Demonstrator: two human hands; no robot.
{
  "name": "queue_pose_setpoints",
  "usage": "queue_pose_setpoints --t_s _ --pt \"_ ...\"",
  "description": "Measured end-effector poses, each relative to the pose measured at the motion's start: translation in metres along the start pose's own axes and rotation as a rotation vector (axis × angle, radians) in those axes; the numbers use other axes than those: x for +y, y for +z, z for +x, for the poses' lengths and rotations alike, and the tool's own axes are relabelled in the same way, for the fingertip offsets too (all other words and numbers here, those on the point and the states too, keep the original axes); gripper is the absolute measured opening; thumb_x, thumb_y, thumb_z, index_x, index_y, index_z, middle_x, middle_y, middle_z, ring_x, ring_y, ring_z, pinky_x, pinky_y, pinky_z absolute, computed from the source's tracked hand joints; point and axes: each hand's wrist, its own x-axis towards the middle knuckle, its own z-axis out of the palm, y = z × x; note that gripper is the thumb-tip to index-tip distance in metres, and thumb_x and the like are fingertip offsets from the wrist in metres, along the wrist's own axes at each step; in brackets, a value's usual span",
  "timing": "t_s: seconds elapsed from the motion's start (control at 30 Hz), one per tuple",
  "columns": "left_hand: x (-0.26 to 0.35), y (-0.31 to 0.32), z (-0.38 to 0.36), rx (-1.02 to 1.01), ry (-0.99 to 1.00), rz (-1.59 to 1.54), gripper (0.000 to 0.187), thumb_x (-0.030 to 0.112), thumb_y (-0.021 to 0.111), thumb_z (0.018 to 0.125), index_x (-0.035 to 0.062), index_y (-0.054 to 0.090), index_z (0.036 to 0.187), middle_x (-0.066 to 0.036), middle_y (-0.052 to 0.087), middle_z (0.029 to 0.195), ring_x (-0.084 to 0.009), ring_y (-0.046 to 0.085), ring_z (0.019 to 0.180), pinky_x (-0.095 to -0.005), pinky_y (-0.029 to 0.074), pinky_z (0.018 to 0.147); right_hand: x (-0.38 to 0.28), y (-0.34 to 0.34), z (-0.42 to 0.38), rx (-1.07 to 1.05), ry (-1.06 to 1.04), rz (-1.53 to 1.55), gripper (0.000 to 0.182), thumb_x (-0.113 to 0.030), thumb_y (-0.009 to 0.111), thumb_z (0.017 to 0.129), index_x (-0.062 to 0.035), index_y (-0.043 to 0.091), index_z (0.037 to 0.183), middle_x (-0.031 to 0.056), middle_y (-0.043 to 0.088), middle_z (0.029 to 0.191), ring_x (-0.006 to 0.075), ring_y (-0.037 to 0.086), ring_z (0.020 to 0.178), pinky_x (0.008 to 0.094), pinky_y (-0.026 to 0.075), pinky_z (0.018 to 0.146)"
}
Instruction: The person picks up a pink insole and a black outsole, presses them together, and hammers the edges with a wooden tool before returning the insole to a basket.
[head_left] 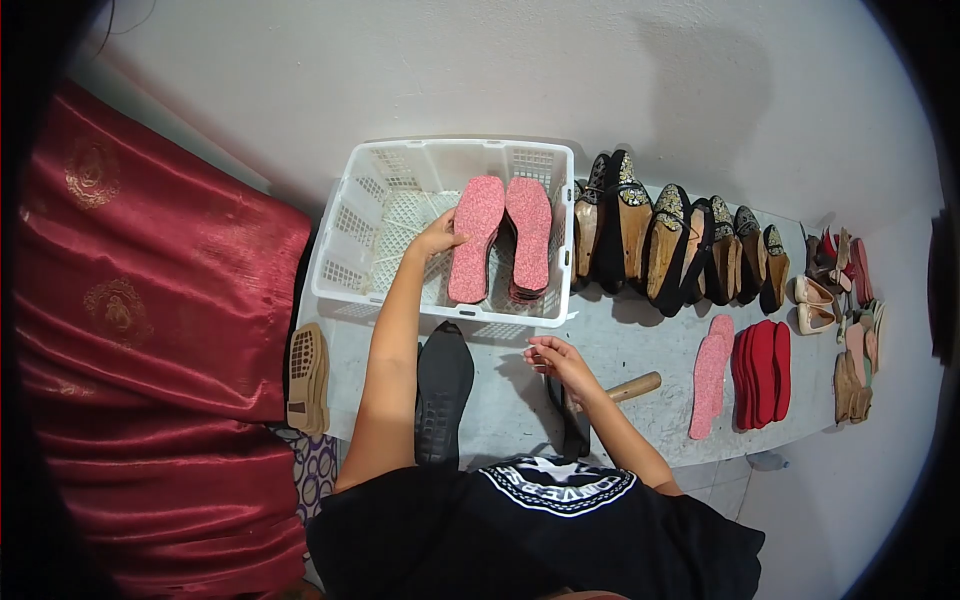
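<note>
In the head view, my left hand (440, 236) reaches into a white plastic basket (350, 255). Its fingers and thumb grip the left edge of a stack of pink speckled insoles (478, 235). Beside that stack stands another stack of pink insoles (529, 235), also in the basket. My right hand (562, 367) hovers over the table in front of the basket, fingers loosely bent and apart, with no held thing visible. Below it lies a hammer with a wooden handle (635, 387), its head partly covered by my forearm. A black shoe sole (445, 390) rests between my arms.
Embroidered black shoes (668, 245) stand in a row right of the basket. Loose pink insoles (709, 380) and red insoles (762, 375) lie on the table (655, 345). Beige soles (308, 380) sit at its left edge, near a red curtain (180, 300). More shoe parts (855, 365) lie far right.
</note>
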Motion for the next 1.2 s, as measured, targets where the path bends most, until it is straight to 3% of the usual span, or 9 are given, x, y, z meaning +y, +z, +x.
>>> queue_pose_setpoints --t_s 0.17,0.27,0.37,0.47,0.5,0.6,0.7,1.1,1.2 --pt "-0.005 -0.001 0.001 -0.012 -0.014 -0.096 0.07 -0.002 0.065 0.074 0.0101 0.032 0.134 -0.009 0.044 0.126 -0.0183 0.043 0.113 -0.0301 0.04 0.093 0.001 0.004 0.003 0.003 -0.048 -0.005 0.025 -0.023 0.049 0.09 -0.0066 0.053 0.109 0.0016 0.062 0.094 0.0083 0.057 0.084 0.0215 0.042 0.073" --pt "-0.012 -0.003 0.006 -0.011 0.021 -0.094 0.07 -0.003 0.065 0.074 0.01 0.033 0.134 -0.008 0.044 0.126 -0.0181 0.045 0.112 -0.0296 0.041 0.092 -0.012 0.011 0.002 0.035 -0.174 -0.183 0.027 -0.023 0.05 0.089 -0.0033 0.052 0.109 0.003 0.062 0.09 0.0092 0.058 0.083 0.0228 0.043 0.073" --pt "-0.008 0.0 0.005 0.002 -0.034 -0.13 0.07 -0.004 0.064 0.074 0.01 0.032 0.134 -0.008 0.044 0.125 -0.0176 0.047 0.109 -0.0292 0.043 0.089 -0.036 0.026 0.008 0.192 -0.451 -0.567 0.03 -0.018 0.053 0.087 -0.0001 0.051 0.11 0.0087 0.06 0.095 0.0171 0.058 0.084 0.03 0.044 0.075" --pt "-0.004 0.003 0.004 0.036 -0.058 -0.12 0.07 -0.004 0.065 0.073 0.0098 0.033 0.134 -0.008 0.046 0.123 -0.0172 0.049 0.105 -0.0288 0.044 0.087 -0.049 0.031 0.029 0.377 -0.968 -1.116 0.031 -0.015 0.055 0.084 -0.0025 0.052 0.111 0.013 0.056 0.106 0.0263 0.056 0.094 0.0364 0.043 0.08" --pt "-0.004 0.002 0.005 0.049 -0.053 -0.105 0.07 -0.004 0.065 0.073 0.0098 0.033 0.134 -0.008 0.047 0.122 -0.0171 0.05 0.104 -0.0287 0.045 0.086 -0.05 0.032 0.037 0.348 -0.898 -1.186 0.037 -0.019 0.055 0.082 -0.0013 0.05 0.115 0.0188 0.049 0.117 0.0331 0.048 0.107 0.043 0.036 0.092" --pt "-0.006 0.002 0.006 0.04 0.018 -0.119 0.069 -0.001 0.067 0.073 0.0099 0.036 0.133 -0.009 0.049 0.118 -0.0176 0.051 0.101 -0.0297 0.045 0.085 -0.035 0.033 0.057 0.517 -0.932 -1.502 0.045 -0.028 0.052 0.084 0.001 0.047 0.118 0.0192 0.046 0.122 0.0324 0.043 0.116 0.044 0.026 0.101" --pt "-0.004 0.003 0.002 0.076 0.012 -0.054 0.066 0.0 0.067 0.073 0.0095 0.038 0.132 -0.009 0.051 0.115 -0.0172 0.052 0.1 -0.0287 0.045 0.085 -0.025 0.031 0.063 0.521 -0.93 -1.555 0.055 -0.036 0.049 0.084 0.0055 0.046 0.119 0.0227 0.046 0.123 0.0341 0.041 0.117 0.0459 0.02 0.104" --pt "-0.014 0.018 -0.001 0.297 0.118 0.007 0.056 0.005 0.067 0.074 0.0 0.044 0.125 -0.011 0.055 0.106 -0.0156 0.056 0.087 -0.027 0.047 0.076 -0.024 0.03 0.064 0.511 -0.901 -1.541 0.054 -0.036 0.049 0.083 0.0043 0.047 0.119 0.0213 0.047 0.122 0.0326 0.042 0.116 0.0441 0.022 0.103" --pt "-0.008 0.026 -0.008 0.376 0.095 0.048 0.047 -0.005 0.063 0.072 -0.0032 0.049 0.116 -0.01 0.06 0.102 -0.0165 0.058 0.089 -0.0282 0.046 0.081 -0.023 0.029 0.064 0.511 -0.89 -1.546 0.051 -0.036 0.048 0.085 0.0022 0.046 0.119 0.0197 0.046 0.124 0.0309 0.041 0.118 0.0446 0.021 0.103"
